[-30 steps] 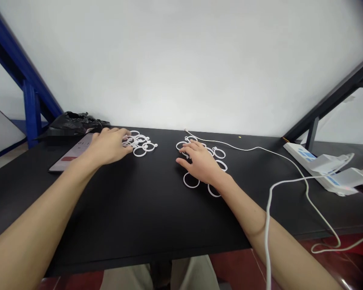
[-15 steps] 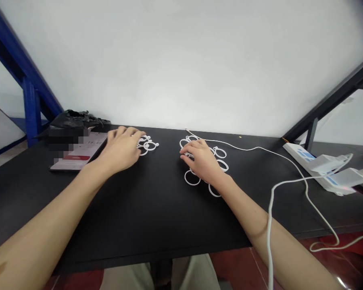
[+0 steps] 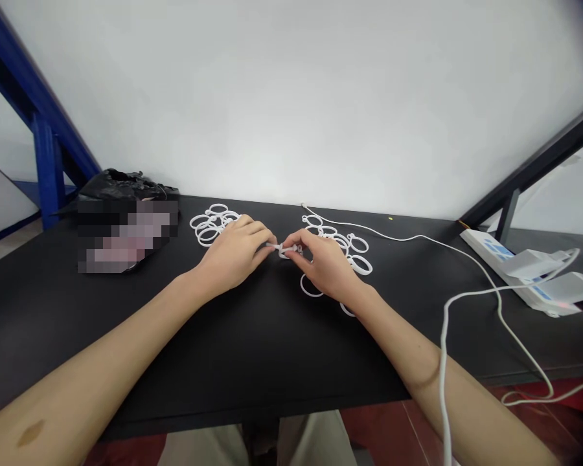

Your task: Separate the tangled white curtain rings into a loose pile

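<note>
Between my two hands, just above the table, are white curtain rings point(image 3: 282, 249); whether it is one or two is hard to make out. My left hand point(image 3: 238, 254) pinches the left side with thumb and fingers. From the right, my right hand point(image 3: 326, 262) pinches the other side, near a small eyelet. A pile of white curtain rings point(image 3: 208, 226) lies to the left, partly behind my left hand. More loose curtain rings point(image 3: 358, 244) are spread around and beneath my right hand, which hides some of them.
On the black table point(image 3: 252, 349), a blurred-out phone-like item point(image 3: 126, 243) and a crumpled black plastic bag point(image 3: 126, 186) lie at left. A white power strip point(image 3: 510, 268) with chargers is at right. Its white cable point(image 3: 444, 343) loops over my right forearm.
My left hand has left the left pile and moved right to meet my right hand. Both now pinch white curtain rings between them, and more of the left pile shows.
</note>
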Demonstrator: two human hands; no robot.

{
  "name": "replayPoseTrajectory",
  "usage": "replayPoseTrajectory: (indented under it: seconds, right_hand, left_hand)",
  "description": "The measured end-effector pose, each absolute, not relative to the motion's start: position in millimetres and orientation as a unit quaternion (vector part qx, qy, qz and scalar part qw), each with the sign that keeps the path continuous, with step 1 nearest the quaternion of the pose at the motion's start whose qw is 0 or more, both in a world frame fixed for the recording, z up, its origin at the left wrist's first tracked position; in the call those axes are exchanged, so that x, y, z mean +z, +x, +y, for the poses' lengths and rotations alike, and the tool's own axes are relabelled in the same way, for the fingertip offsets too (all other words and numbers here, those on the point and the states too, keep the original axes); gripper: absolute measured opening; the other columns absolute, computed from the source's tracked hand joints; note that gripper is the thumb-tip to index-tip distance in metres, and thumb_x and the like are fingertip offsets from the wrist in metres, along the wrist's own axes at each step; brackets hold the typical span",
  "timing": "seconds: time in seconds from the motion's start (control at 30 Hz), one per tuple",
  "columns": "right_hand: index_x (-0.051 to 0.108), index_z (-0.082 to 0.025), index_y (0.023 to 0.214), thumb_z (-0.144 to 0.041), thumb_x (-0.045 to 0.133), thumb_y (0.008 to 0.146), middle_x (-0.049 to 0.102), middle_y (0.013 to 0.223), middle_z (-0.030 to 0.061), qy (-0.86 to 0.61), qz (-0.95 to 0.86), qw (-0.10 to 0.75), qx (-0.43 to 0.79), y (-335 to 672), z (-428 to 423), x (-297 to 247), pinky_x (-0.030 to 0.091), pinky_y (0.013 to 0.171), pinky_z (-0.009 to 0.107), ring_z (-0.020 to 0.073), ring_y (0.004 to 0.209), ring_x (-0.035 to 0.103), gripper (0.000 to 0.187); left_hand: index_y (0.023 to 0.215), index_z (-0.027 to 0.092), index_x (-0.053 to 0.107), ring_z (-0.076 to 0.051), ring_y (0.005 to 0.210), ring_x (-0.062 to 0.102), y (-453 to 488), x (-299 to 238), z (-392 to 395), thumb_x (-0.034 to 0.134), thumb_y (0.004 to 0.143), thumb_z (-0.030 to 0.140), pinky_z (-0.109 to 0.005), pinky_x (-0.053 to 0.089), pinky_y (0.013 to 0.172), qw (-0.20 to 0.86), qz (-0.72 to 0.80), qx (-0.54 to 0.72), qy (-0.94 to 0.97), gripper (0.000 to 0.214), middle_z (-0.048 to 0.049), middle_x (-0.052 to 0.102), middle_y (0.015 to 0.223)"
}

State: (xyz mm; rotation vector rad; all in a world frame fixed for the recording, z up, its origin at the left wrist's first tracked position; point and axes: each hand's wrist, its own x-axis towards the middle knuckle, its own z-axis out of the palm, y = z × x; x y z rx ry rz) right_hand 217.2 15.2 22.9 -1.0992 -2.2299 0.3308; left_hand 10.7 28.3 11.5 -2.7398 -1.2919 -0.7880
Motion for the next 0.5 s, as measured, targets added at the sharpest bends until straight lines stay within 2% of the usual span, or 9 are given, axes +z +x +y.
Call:
replayPoseTrajectory:
  seconds: [0.17,0.27,0.4,0.5]
  right_hand:
    - [0.062,-0.023,0.106,-0.020,0.061,0.092,0.074,0.096,0.0009,-0.453,-0.834,0.307,0.072,221.4,20.1,18.5,0.050,0.076,0.030,0.0174,0.082,0.069,0.015]
    - [0.063,-0.022,0.111,-0.016,0.058,0.092,0.073,0.106,0.0052,-0.483,-0.829,0.280,0.044,227.0,24.5,15.4,0.052,0.085,0.036,0.0216,0.095,0.068,0.021]
    - [0.063,-0.016,0.116,-0.013,0.061,0.088,0.069,0.116,0.0119,-0.497,-0.837,0.227,0.020,230.6,25.6,14.4,0.048,0.098,0.044,0.0294,0.120,0.056,0.028]
    - [0.062,-0.016,0.116,-0.021,0.061,0.090,0.068,0.114,0.0117,-0.471,-0.845,0.252,0.015,226.2,20.6,17.2,0.046,0.101,0.046,0.0292,0.118,0.055,0.027]
  left_hand:
    - [0.091,0.019,0.063,-0.025,0.092,0.052,10.6,13.8,27.3,0.051,0.095,0.027,-0.043,0.044,0.084,0.000,-0.429,-0.240,-0.871,0.015,-0.0050,0.069,0.091]
    - [0.090,0.020,0.062,-0.025,0.091,0.052,11.0,14.0,26.2,0.054,0.094,0.027,-0.042,0.044,0.084,-0.007,-0.437,-0.249,-0.864,0.013,-0.0039,0.069,0.088]
    - [0.088,0.021,0.061,-0.024,0.090,0.053,10.8,13.7,26.0,0.057,0.093,0.028,-0.041,0.043,0.085,-0.012,-0.432,-0.268,-0.861,0.010,-0.0022,0.071,0.089]
    - [0.087,0.021,0.061,-0.023,0.088,0.054,11.2,14.0,25.9,0.060,0.091,0.028,-0.040,0.042,0.084,-0.001,-0.424,-0.286,-0.859,0.008,-0.0016,0.072,0.088]
